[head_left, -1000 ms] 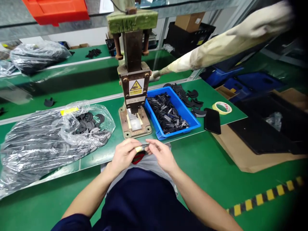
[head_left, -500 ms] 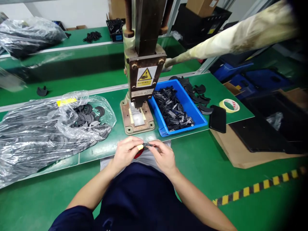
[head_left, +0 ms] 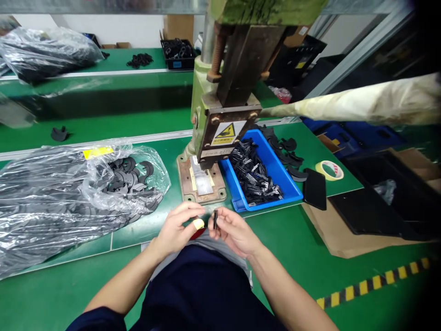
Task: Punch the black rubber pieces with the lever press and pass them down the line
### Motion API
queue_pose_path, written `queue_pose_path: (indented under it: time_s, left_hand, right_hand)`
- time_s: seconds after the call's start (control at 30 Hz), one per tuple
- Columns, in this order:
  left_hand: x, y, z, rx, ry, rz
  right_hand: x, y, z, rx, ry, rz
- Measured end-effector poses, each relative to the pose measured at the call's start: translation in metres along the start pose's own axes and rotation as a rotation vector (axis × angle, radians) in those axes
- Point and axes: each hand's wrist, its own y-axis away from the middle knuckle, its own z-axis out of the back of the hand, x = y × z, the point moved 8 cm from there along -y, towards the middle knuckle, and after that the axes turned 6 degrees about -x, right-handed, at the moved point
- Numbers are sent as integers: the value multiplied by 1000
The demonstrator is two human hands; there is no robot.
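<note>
Just in front of the hand press [head_left: 225,124], my right hand [head_left: 236,231] pinches a small black plastic part [head_left: 215,219] that stands upright between thumb and fingers. My left hand [head_left: 179,226] is beside it, thumb and fingers apart, with nothing seen between them; yellow tape wraps its thumb. On the press base [head_left: 186,186] lies a flat metal plate [head_left: 203,184] under the ram. A blue tray [head_left: 294,195] full of small black parts [head_left: 253,170] sits to the right of the press.
Left on the bench is a clear plastic bag [head_left: 69,207] of dark curved pieces [head_left: 129,177]. More curved pieces [head_left: 289,158], a black phone [head_left: 314,188] and a tape roll [head_left: 330,170] lie at the right. The press's wrapped lever [head_left: 361,103] reaches out rightward.
My hands have drawn apart. The black part, earlier between both hands, is now in my right hand alone and turned upright. The view has shifted, so the press appears further right.
</note>
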Motion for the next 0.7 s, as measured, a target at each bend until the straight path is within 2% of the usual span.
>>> queue_pose_path:
  time_s: [0.13, 0.2, 0.33, 0.43, 0.5, 0.6, 0.7]
  left_hand:
    - [-13, -9, 0, 145, 68, -144]
    - [-16, -10, 0, 173, 85, -182]
    - [-13, -13, -2, 187, 53, -136]
    - [-9, -19, -2, 191, 9, -113]
    - [1, -28, 3, 143, -70, -87]
    - [28, -48, 19, -39, -286, -19]
    - [55, -68, 28, -141, -470, -9]
  right_hand:
    - [-14, -5, -10, 119, -89, -186]
    - [-21, -7, -14, 161, -136, -250]
    - [-26, -11, -18, 198, -224, -336]
    - [-22, -13, -16, 162, -265, -340]
    - [-17, -14, -10, 108, -272, -310]
    - [-6, -7, -2, 41, -256, -249]
    - [7, 5, 2, 44, -229, -187]
